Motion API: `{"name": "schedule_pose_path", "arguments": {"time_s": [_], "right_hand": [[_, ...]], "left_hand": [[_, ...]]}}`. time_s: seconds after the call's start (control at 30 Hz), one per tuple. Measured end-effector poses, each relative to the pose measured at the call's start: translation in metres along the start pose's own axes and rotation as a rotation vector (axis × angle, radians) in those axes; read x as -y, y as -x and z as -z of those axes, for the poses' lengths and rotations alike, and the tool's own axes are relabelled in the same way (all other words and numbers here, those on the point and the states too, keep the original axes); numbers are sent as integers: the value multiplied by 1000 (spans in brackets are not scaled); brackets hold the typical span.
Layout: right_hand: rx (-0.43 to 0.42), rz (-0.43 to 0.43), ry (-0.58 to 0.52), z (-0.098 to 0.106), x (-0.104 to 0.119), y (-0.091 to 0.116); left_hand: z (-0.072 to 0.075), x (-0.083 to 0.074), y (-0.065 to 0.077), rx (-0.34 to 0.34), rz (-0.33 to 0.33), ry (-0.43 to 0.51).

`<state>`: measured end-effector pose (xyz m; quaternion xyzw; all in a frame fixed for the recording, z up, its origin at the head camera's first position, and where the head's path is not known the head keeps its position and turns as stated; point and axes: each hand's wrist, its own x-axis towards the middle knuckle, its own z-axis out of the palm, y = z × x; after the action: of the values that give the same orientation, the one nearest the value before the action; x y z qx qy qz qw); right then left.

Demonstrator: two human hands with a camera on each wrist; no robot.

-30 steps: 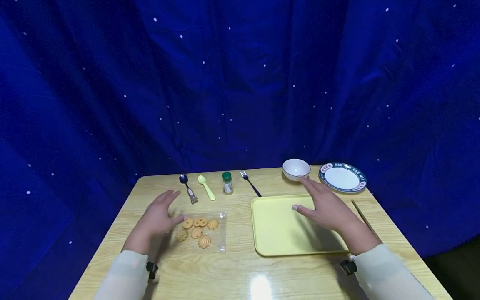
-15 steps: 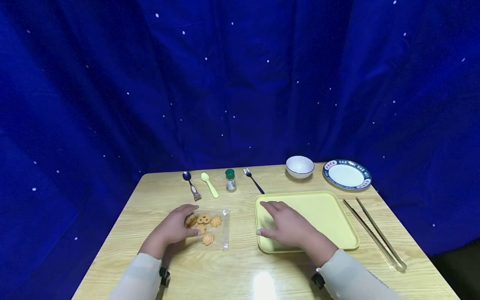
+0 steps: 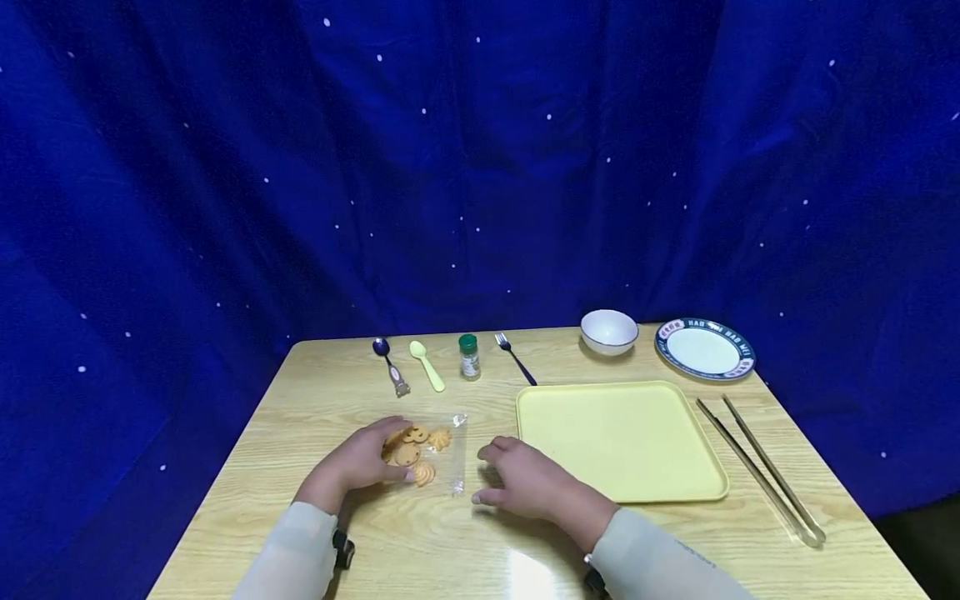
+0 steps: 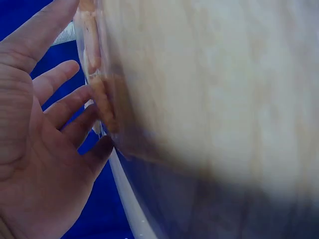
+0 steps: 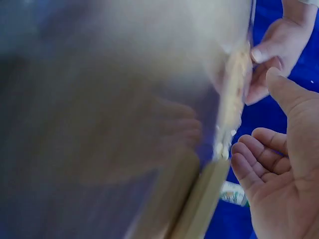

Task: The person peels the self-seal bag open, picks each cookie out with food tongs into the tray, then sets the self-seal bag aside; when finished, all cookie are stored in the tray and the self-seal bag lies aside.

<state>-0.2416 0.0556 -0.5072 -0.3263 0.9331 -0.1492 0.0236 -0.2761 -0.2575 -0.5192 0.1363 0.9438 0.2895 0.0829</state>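
A clear plastic bag [image 3: 458,454] of several cookies lies on the table, left of centre. Over its left side is my left hand [image 3: 363,457], thumb and fingers spread apart and hiding some cookies. In the left wrist view the fingertips [image 4: 72,67] are loosely bent right at the bag's edge. My right hand [image 3: 528,479] hovers between the bag and the yellow tray [image 3: 622,442], overlapping the tray's lower left corner. Its palm faces the bag, and nothing lies between its thumb and loosely bent fingers [image 5: 244,159].
Along the back stand a dark spoon [image 3: 391,367], a pale yellow spoon [image 3: 427,365], a green-capped shaker [image 3: 469,358], a fork [image 3: 515,358], a white bowl [image 3: 609,333] and a rimmed plate [image 3: 705,350]. Metal tongs [image 3: 761,471] lie right of the tray. A blue curtain [image 3: 480,167] hangs behind.
My right hand has moved left and down, from over the tray to beside the bag. My left hand has moved right over the cookies. The view has shifted slightly.
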Motion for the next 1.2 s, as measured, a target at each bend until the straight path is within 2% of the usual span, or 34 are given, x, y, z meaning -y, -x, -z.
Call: {"name": "schedule_pose_path", "arguments": {"time_s": [0.1, 0.2, 0.43, 0.63, 0.9, 1.0, 1.2], "right_hand": [[3, -5, -46, -6, 6, -6], [-13, -3, -47, -12, 13, -15], [-56, 67, 70, -19, 28, -30], [-96, 120, 171, -26, 34, -37], [-160, 160, 171, -28, 31, -37], [-161, 120, 127, -26, 29, -35], [-168, -76, -114, -21, 28, -27]], "left_hand": [[-1, 2, -2, 5, 18, 16], [-1, 3, -2, 19, 29, 24], [-1, 4, -4, 40, 48, 8], [-1, 7, -5, 39, 21, 12], [3, 5, -4, 52, 32, -2], [4, 3, -5, 57, 35, 1], [3, 1, -3, 70, 33, 12]]}}
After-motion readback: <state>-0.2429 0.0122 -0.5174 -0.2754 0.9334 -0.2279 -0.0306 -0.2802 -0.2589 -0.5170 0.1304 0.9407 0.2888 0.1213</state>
